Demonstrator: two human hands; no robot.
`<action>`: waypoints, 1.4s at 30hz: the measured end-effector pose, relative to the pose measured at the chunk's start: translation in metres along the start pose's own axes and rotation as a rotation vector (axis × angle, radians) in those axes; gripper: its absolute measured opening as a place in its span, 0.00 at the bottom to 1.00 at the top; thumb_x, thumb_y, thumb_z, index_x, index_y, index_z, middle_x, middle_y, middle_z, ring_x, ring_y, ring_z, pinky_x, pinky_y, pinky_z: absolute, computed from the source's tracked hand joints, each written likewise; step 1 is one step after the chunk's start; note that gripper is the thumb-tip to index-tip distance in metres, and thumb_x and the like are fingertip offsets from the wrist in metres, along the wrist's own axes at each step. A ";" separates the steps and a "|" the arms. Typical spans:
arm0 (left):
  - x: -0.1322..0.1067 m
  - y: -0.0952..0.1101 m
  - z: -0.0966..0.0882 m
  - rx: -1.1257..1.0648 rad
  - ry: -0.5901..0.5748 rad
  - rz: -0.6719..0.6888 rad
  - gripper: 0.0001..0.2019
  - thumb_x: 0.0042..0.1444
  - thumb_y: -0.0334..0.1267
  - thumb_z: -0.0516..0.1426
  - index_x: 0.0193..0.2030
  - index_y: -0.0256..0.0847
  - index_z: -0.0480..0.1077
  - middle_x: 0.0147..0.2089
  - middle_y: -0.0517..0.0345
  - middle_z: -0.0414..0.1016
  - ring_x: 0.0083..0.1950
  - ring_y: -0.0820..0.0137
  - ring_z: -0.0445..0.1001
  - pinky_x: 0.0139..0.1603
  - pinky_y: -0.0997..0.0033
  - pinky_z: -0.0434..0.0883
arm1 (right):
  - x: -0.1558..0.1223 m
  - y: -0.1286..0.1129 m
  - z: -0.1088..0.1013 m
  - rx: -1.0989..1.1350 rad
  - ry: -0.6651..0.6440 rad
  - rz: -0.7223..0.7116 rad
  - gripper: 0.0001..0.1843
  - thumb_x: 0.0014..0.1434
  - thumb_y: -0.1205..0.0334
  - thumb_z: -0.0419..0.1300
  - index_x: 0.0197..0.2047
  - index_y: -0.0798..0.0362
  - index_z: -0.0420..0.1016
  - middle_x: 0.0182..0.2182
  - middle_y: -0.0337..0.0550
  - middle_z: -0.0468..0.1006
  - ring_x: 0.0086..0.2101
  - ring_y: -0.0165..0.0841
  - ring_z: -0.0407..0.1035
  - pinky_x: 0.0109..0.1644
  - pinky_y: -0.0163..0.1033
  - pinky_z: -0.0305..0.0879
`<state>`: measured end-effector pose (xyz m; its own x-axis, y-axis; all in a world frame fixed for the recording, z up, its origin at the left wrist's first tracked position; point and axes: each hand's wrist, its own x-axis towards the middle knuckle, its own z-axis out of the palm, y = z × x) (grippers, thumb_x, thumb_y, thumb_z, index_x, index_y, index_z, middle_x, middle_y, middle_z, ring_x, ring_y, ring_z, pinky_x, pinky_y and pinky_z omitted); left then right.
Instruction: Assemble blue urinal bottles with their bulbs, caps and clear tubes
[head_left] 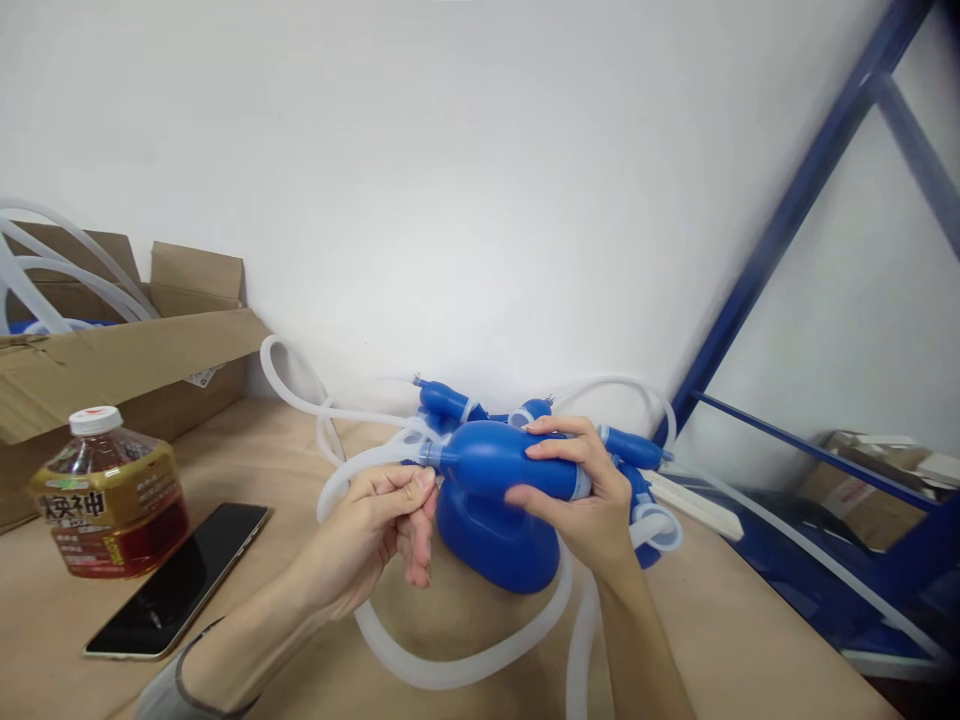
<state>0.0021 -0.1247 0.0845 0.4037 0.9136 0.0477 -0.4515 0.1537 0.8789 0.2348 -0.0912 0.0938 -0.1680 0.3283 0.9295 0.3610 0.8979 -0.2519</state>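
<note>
My right hand [581, 495] is wrapped round a blue rubber squeeze bulb [499, 458], held above the table. My left hand [382, 530] pinches the translucent white tube [352, 470] right at the bulb's left neck. Under the held bulb lies another blue bulb [491, 535], and a few more blue bulbs [450, 402] with tubes lie behind. A long loop of white tubing [465, 665] curls on the table below my hands.
A tea bottle [109, 495] and a black phone [180, 595] lie at the left on the brown table [735, 630]. An open cardboard box [112, 355] with more tubing stands behind them. A blue metal rack frame [795, 200] rises at the right.
</note>
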 end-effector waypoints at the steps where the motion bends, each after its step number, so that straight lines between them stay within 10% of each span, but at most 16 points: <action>1: 0.000 0.000 0.000 -0.001 0.000 0.003 0.27 0.46 0.56 0.74 0.22 0.37 0.68 0.14 0.56 0.74 0.14 0.76 0.70 0.17 0.83 0.68 | 0.000 0.000 0.000 -0.002 -0.003 -0.001 0.16 0.54 0.57 0.77 0.44 0.44 0.80 0.48 0.46 0.79 0.48 0.44 0.77 0.54 0.53 0.76; 42: 0.001 0.005 -0.015 -0.129 -0.078 -0.207 0.20 0.47 0.46 0.74 0.25 0.36 0.72 0.15 0.62 0.72 0.13 0.78 0.70 0.13 0.87 0.64 | 0.006 -0.008 -0.002 -0.055 -0.057 -0.119 0.15 0.55 0.59 0.77 0.44 0.44 0.81 0.47 0.46 0.80 0.48 0.45 0.77 0.53 0.54 0.78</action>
<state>-0.0113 -0.1173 0.0821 0.5562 0.8265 -0.0862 -0.4483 0.3858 0.8063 0.2332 -0.0975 0.1017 -0.2633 0.2381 0.9349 0.3852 0.9144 -0.1244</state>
